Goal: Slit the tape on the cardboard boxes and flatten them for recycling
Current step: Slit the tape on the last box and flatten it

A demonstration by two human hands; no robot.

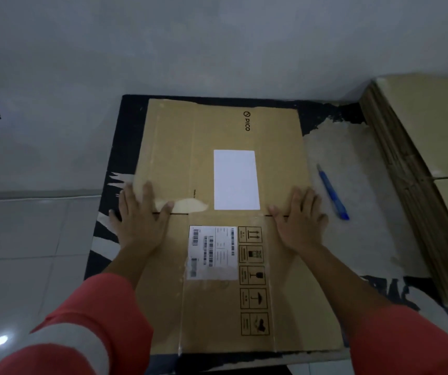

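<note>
Grey tile floor, with a dark patterned mat on it. Cardboard box lies collapsed flat on the mat, printed side up. Left hand and right hand are both palm-down on it with fingers spread, pressing at the slit between two panels near mid-box. Neither grips anything.

Box looks light: stiff across the panels, floppy at the creases, likely to spring up if let go. Face is smooth, so it'll probably slide on the mat. Best lifted by the long side edges, not the flaps.

Blank white label and barcode sticker on top, no issue. Blue pen-shaped tool lies on the mat just right of the box, near the right hand; can't tell if it's a cutter. Stack of flattened cardboard sits further right and is the likely drop spot. The tool is in that path.
</note>
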